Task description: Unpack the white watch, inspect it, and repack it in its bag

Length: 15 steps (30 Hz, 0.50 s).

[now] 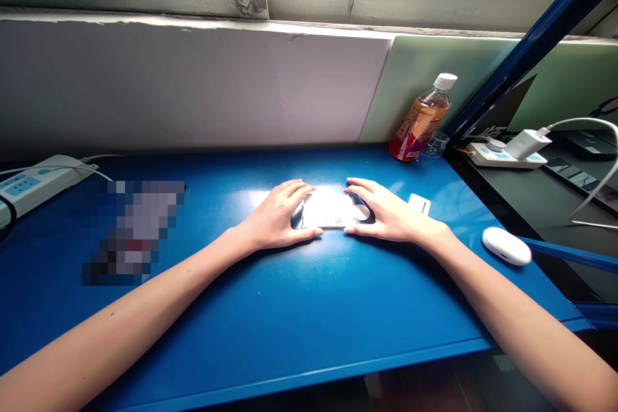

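A flat, glossy rectangular thing, likely a phone [329,210], lies on the blue table [270,309] and glares white in the light. My left hand [277,217] cups its left end, thumb along the near edge and fingers over the far edge. My right hand [389,212] grips its right end the same way. Both hands rest on the table top.
A drink bottle [421,119] with a white cap stands at the back right beside a small clear cup [437,143]. A white oval case [506,245] and a small white card [420,204] lie right of my hands. Power strips [36,183] [502,156] sit at both sides.
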Available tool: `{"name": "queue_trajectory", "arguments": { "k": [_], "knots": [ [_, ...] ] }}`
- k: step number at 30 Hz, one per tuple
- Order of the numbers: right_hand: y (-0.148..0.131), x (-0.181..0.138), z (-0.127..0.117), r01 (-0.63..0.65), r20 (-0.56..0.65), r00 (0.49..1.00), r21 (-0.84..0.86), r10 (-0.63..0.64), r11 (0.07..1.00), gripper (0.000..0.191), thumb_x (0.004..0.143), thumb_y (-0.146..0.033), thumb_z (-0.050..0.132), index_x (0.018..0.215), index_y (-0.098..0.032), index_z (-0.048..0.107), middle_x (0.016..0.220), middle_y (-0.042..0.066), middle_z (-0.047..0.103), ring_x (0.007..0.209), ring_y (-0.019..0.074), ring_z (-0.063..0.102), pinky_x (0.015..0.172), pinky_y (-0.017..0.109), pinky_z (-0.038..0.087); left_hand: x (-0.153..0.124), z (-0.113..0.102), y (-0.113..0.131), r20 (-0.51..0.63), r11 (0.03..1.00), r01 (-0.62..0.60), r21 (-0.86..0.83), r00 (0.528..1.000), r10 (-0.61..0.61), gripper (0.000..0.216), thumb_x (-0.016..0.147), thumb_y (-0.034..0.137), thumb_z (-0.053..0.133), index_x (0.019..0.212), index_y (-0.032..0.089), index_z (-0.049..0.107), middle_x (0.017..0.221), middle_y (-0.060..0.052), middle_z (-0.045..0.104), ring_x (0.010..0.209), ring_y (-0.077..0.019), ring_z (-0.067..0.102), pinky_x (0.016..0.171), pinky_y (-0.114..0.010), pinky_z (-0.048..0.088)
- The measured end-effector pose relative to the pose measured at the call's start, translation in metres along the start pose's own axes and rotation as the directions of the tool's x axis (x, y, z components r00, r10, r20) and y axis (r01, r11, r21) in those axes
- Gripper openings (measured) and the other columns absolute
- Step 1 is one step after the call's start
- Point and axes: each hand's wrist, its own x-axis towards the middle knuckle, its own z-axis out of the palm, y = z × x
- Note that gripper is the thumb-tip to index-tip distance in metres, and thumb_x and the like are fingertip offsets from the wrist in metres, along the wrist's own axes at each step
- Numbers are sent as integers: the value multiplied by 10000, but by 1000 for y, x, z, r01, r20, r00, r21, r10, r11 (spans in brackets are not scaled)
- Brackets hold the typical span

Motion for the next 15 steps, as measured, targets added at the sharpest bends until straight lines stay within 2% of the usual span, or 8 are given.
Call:
{"name": "queue_trajectory", "arguments": {
  "k": [9, 15],
  "knots": [
    [2, 0, 1, -10, 18, 1000, 5, 10, 1000, 882, 829, -690, 624, 1442, -71, 486, 1540, 243, 428, 1435, 376, 404, 1170, 515, 381, 1, -1, 2, -40, 998, -50, -25, 998, 49, 576, 901, 557, 615, 1264, 111, 629, 1328, -203, 601, 1303, -337, 518, 1084, -480, 461],
    [3, -1, 3, 2, 4, 1000, 11, -2, 1000, 873, 830, -691, 622, 1441, -81, 493, 1539, 250, 431, 1434, 385, 405, 1168, 534, 380, 0, 1, 1, -42, 1000, -25, -18, 999, 24, 561, 882, 561, 632, 1239, 129, 655, 1321, -199, 604, 1304, -346, 516, 1077, -500, 466]
  ]
}}
